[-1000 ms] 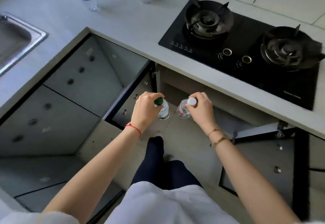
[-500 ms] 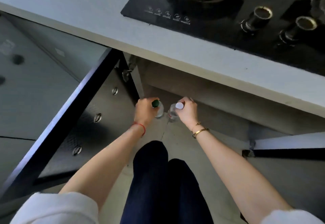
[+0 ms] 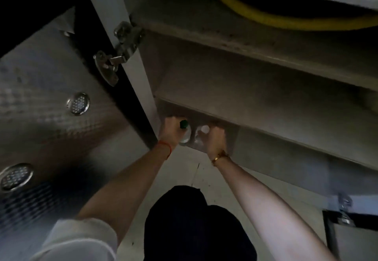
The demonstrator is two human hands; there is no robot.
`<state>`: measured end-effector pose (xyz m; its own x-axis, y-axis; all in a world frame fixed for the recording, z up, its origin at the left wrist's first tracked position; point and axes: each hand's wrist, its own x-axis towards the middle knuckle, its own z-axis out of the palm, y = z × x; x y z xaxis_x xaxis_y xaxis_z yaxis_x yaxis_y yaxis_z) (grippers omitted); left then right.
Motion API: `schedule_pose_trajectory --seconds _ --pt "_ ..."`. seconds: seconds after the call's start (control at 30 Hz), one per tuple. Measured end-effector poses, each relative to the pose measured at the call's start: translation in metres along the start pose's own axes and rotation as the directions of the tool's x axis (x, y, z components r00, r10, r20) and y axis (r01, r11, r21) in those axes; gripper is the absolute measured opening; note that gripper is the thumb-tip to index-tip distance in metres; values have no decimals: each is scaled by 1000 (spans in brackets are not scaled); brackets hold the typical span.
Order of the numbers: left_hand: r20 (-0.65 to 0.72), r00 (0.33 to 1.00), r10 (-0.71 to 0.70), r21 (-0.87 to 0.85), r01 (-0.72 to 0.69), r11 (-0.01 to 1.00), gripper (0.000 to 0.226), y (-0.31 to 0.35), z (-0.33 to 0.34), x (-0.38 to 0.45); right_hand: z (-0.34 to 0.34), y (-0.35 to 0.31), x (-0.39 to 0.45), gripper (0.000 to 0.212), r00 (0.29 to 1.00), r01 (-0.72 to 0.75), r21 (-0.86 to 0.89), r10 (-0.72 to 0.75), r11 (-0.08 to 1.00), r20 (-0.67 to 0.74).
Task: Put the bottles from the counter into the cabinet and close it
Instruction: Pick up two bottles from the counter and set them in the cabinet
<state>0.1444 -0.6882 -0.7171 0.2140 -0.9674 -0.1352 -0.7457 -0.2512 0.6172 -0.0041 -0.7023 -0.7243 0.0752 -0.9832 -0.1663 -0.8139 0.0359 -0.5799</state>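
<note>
Hands hide much of both blurred bottles.

head view — low, close | faces open cabinet interior

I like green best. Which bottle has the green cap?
The bottle in the left hand has the green cap; the other bottle, in the right hand, has a white one.

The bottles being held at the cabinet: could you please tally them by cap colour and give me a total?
Green-capped bottle, in the left hand: 1
White-capped bottle, in the right hand: 1
Total: 2 bottles, side by side at the lower front edge of the open cabinet.
</note>
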Motion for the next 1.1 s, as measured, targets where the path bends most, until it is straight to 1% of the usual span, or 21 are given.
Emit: schedule_pose_trajectory --seconds 0.07,0.17,0.23,0.3,0.43,0.57,0.7,0.77,0.87,0.97,1.1 --pt "1 999 49 15 -49 999 29 -5 8 10 9 6 9 32 1000 -17 -9 17 1000 -6" --pt "-17 995 94 33 -94 995 25 -4 13 21 12 5 20 33 1000 -11 -30 10 999 -17" --pt "-4 993 119 45 -118 992 16 1 15 26 12 1 25 32 1000 -15 -23 15 1000 9" --pt "-1 992 122 44 -122 992 16 3 18 28 13 -2 26 34 999 -9 6 9 1000 41" --pt "-9 996 84 30 -83 996 34 0 15 23 18 0 19 40 998 17 27 -19 999 56" --pt "12 997 79 11 -79 997 43 -1 8 16 10 0 11 40 998 20 78 -24 997 61" --pt "48 997 55 53 -58 997 54 5 -6 -6 -7 -4 -9 37 997 17 115 -26 993 74" --pt "49 998 46 54 -49 997 57 10 -18 -24 -22 -11 -26 37 996 24 117 -34 993 78" --pt "33 999 29 16 -30 999 54 28 -46 -61 -57 -29 -59 38 995 26 113 -36 993 88" --pt "-6 1000 27 8 -27 1000 48 58 -89 -104 -103 -51 -96 42 995 50 106 -58 993 78" --pt "-26 997 68 6 -68 998 49 107 -158 -167 -173 -84 -150 45 990 125 61 -128 990 61"
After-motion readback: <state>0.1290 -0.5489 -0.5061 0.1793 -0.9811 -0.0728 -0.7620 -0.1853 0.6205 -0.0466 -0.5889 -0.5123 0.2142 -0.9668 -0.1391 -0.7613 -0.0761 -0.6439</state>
